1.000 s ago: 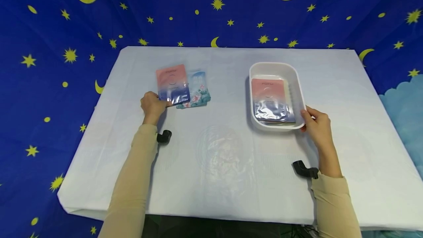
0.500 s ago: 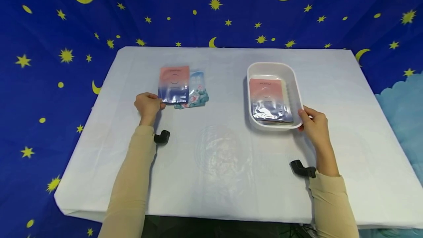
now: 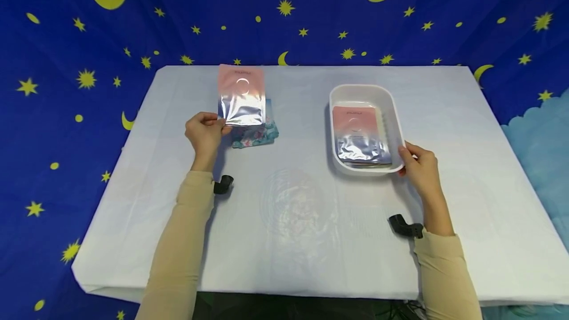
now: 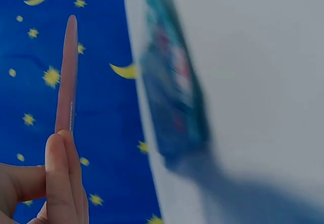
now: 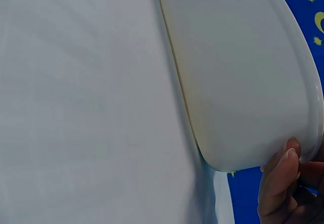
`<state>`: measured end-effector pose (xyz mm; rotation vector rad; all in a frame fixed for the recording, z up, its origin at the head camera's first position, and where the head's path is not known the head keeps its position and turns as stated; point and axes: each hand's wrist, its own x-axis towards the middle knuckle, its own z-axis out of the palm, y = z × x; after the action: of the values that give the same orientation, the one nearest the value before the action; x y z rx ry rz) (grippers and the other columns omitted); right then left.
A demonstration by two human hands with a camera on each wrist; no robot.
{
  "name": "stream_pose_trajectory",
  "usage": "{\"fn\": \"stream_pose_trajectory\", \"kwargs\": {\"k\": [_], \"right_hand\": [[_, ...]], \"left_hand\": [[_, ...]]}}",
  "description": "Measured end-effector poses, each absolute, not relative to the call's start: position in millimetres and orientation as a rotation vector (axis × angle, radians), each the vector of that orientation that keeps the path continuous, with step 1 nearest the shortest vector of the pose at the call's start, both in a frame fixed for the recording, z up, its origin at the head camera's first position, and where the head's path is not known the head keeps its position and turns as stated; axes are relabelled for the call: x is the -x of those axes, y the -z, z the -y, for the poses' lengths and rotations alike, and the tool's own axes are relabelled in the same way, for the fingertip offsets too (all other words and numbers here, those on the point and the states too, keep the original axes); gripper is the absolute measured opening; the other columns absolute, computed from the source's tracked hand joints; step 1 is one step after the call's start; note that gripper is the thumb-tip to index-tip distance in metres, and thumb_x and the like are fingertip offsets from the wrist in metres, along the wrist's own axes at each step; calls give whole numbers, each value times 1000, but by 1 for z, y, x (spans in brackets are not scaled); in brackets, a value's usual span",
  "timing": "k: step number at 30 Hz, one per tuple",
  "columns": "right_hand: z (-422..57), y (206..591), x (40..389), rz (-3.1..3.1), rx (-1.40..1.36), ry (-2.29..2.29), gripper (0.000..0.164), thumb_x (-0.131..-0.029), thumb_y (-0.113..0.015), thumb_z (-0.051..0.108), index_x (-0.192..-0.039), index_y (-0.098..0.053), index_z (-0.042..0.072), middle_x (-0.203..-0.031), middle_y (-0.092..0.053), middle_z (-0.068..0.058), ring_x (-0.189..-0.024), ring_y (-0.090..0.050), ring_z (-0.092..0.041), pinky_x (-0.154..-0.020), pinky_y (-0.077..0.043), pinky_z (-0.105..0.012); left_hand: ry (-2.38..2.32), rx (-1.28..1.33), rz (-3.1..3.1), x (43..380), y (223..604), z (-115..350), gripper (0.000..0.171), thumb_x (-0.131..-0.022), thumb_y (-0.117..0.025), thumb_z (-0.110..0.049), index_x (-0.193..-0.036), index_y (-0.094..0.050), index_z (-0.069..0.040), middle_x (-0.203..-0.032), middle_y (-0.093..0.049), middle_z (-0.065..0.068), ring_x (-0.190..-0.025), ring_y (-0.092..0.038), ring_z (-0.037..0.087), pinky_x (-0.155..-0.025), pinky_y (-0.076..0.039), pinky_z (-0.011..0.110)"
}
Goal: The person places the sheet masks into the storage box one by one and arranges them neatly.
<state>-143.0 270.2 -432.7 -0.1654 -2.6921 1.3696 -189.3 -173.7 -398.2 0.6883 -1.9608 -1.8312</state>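
My left hand [image 3: 205, 135] pinches the lower left corner of a pink-to-blue foil sheet mask packet [image 3: 241, 95]. In the left wrist view this packet [image 4: 67, 77] shows edge-on, raised off the table. Beneath it in the head view lies a blue floral packet [image 3: 255, 135], partly covered from sight. With thumb and fingers my right hand [image 3: 420, 164] grips the near right corner of a white plastic bin [image 3: 397, 112]. Inside the bin, another pink-to-blue packet [image 3: 355, 130] lies on top of further packets. The right wrist view shows the bin's outer wall [image 5: 238, 82] and fingertips [image 5: 286, 166] at its rim.
A white cloth covers the table [image 3: 298, 241]. Behind it and on the left hangs a blue curtain [image 3: 249, 14] with yellow moons and stars. A black camera mount sits on each wrist, and light blue fabric [image 3: 540, 137] hangs at the right.
My left hand has lifted the pink-to-blue packet up off the floral one and tilted it, moving slightly right. The right hand keeps its grip on the bin, which stays in place.
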Motion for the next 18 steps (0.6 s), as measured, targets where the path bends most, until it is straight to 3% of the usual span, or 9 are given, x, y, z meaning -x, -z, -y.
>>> {"fn": "stream_pose_trajectory", "kwargs": {"k": [9, 18], "right_hand": [[-270, 432, 143, 2702, 149, -1357, 40, -92, -47, 27, -120, -54, -1, -84, -60, -28, -38, -50, -2, -38, -44, -19], [-270, 432, 144, 2677, 193, -1372, 39, -91, -49, 26, -118, -55, 0, -81, -61, -24, -36, -50, -4, -35, -43, -25]], "left_hand": [[2071, -498, 1788, 213, 406, 145, 19, -69, -72, 2, -83, -60, 3, -75, -55, 14, -60, -65, 29, -58, -55, 35], [2097, -320, 1907, 199, 375, 70, 13, -72, -66, 8, -82, -58, 5, -73, -53, 12, -57, -65, 27, -56, -55, 32]]}}
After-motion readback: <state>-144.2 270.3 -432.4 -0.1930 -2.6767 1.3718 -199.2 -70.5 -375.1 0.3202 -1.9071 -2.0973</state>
